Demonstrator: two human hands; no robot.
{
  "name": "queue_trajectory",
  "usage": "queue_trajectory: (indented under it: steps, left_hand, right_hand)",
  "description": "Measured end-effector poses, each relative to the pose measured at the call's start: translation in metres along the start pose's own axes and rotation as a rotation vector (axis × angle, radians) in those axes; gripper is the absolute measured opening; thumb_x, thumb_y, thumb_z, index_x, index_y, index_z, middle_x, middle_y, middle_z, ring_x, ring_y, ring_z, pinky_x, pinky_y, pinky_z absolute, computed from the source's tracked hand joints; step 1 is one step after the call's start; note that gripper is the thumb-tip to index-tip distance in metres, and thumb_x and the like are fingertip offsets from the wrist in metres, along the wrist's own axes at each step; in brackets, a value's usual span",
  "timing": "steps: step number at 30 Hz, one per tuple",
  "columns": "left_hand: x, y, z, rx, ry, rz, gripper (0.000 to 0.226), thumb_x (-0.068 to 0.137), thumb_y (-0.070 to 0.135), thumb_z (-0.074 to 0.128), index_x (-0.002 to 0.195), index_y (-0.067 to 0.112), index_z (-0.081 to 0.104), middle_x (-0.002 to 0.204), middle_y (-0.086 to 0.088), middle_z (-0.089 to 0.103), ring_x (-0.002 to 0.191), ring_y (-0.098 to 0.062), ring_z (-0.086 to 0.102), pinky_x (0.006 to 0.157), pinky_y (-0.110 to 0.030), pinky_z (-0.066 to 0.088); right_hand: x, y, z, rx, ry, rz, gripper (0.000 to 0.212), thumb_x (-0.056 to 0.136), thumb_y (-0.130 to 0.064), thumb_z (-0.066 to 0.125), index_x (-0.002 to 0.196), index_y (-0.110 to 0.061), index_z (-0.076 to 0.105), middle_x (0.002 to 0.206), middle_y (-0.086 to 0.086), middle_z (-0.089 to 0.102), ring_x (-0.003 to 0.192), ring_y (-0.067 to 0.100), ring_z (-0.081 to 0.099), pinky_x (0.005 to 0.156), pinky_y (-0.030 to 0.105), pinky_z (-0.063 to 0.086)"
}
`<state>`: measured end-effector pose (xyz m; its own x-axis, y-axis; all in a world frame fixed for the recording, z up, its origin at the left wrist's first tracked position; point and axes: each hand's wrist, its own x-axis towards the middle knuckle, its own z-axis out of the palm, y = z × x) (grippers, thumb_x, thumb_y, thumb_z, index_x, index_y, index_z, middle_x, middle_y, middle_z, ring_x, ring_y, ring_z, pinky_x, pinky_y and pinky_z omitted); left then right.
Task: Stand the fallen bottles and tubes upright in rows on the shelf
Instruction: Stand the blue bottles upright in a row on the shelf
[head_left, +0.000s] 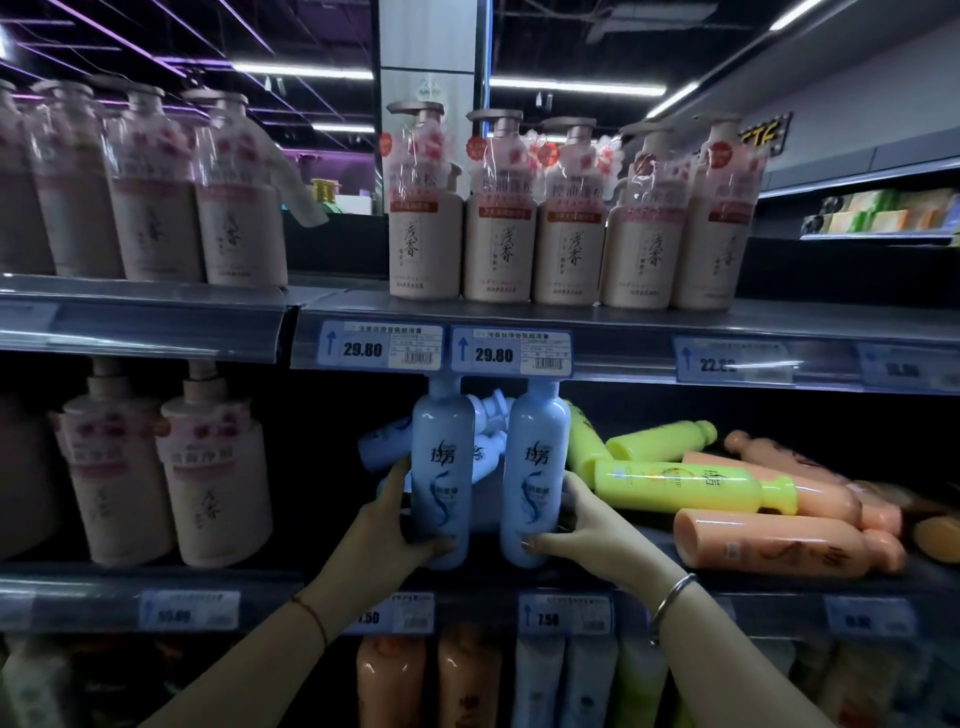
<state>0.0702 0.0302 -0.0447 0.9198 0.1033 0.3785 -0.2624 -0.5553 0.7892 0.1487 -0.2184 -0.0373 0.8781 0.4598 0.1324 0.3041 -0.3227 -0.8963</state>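
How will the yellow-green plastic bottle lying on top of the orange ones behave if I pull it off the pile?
The yellow-green plastic bottle looks round-bodied and lies on its side, so it will probably roll. Its glossy surface may be slippery. It rests across the fallen orange bottles, so lifting it could shift them. The right hand is closest.

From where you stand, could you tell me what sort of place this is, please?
Most likely a shop's toiletries aisle. Price tags line the shelf edge, identical pump bottles stand in a row above, and yellow bottles and orange bottles lie fallen beside the two blue bottles being held.
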Motion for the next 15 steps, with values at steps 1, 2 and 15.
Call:
queue_trajectory:
  steps: [1,2,15]
  left_hand:
    - [-0.002,-0.001,-0.002,-0.004,0.012,0.003,0.094,0.064,0.021,0.086,0.138,0.035,0.03,0.106,0.014,0.068,0.096,-0.004,0.066,0.087,-0.029,0.056]
    - [-0.003,-0.003,-0.004,-0.005,0.02,0.009,0.091,0.064,0.02,0.086,0.135,0.036,0.032,0.106,0.017,0.066,0.095,-0.004,0.066,0.087,-0.029,0.056]
    - [-0.013,-0.005,-0.035,-0.002,0.026,-0.022,0.098,0.068,0.023,0.084,0.143,0.036,0.023,0.112,0.027,0.057,0.108,0.002,0.057,0.095,-0.021,0.046]
  right_hand:
    - [0.001,-0.001,0.003,0.009,0.008,-0.002,0.062,0.07,-0.01,0.083,0.121,-0.021,0.049,0.115,-0.007,0.068,0.106,0.005,0.065,0.095,0.032,0.054]
    - [0.003,-0.001,0.007,0.011,0.012,-0.007,0.061,0.069,-0.01,0.084,0.119,-0.019,0.05,0.115,-0.006,0.068,0.106,0.006,0.066,0.095,0.033,0.053]
    - [0.025,-0.019,0.063,-0.02,0.008,-0.071,0.056,0.065,-0.023,0.087,0.113,-0.027,0.057,0.109,-0.006,0.07,0.103,0.012,0.067,0.093,0.034,0.054]
